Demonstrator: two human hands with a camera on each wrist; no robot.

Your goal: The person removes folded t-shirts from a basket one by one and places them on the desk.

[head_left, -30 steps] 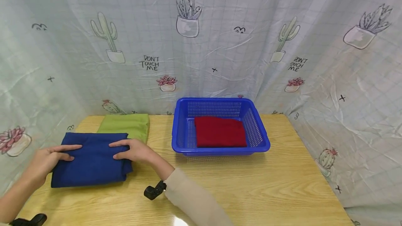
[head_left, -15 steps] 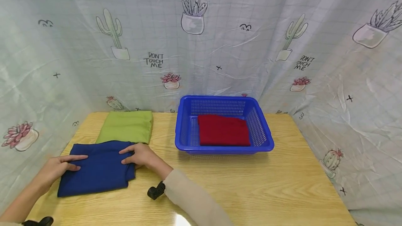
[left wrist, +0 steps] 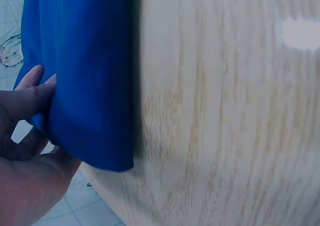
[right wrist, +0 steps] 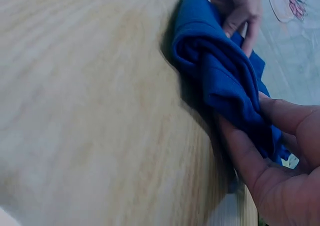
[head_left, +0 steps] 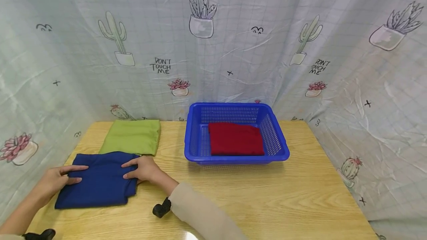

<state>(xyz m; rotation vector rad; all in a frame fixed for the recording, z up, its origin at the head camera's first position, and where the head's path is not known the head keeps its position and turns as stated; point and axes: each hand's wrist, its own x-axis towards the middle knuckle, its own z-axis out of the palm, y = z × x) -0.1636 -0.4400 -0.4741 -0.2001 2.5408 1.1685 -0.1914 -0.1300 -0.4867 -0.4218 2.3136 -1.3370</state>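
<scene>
A folded blue cloth (head_left: 100, 181) lies at the left of the worktop (head_left: 283, 195), smooth and matte on top, roughly rectangular, with a small step at its near right corner. The left hand (head_left: 53, 183) grips its left edge and the right hand (head_left: 145, 169) its right, each with thumb and fingers closed over the fabric. From the right wrist, the cloth's end shows rounded, stacked folds, with a finger of that hand tucked underneath.

Just beyond it sits a folded lime-green cloth (head_left: 133, 136), softly creased. Well to the right, a rectangular blue plastic basket (head_left: 237, 159) with perforated walls and a thick rim holds a flat, folded red cloth (head_left: 236, 139). The worktop has pale yellow wood grain; behind hangs a wrinkled, cactus-printed curtain (head_left: 213, 55).

The green cloth's near edge is hidden by the blue one; whether the two touch cannot be told. The left forearm runs out of the head view, and the basket's front wall conceals the red cloth's lower edge.
</scene>
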